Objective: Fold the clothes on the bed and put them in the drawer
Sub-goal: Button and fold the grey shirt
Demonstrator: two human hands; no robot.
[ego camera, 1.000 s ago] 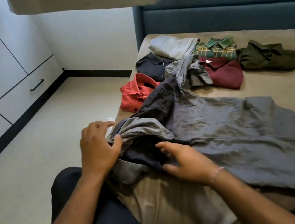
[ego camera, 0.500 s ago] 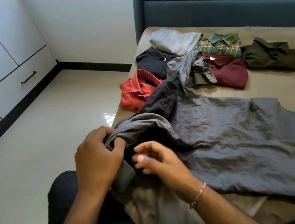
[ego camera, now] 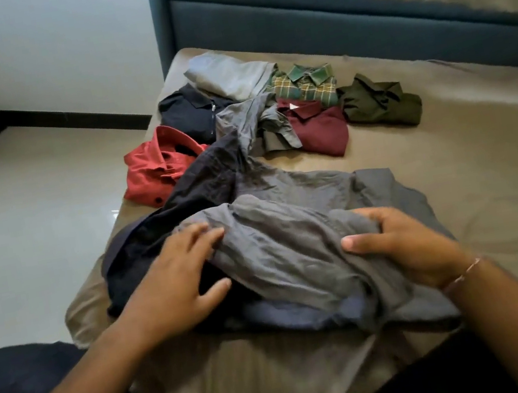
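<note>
Fabric of the grey shirt (ego camera: 287, 246) lies rumpled on the bed (ego camera: 476, 178) right in front of me, its far sleeve trailing toward the heap of other clothes. My left hand (ego camera: 175, 280) rests flat on the shirt's left side, fingers straight and spread. My right hand (ego camera: 403, 240) grips the shirt's right side, thumb and curled fingers bunching cloth. Beyond the shirt, toward the headboard (ego camera: 340, 19), lie a red shirt (ego camera: 159, 169), a black top (ego camera: 190, 111), a maroon shirt (ego camera: 318, 127), a green plaid shirt (ego camera: 307, 84) and an olive shirt (ego camera: 379, 99).
</note>
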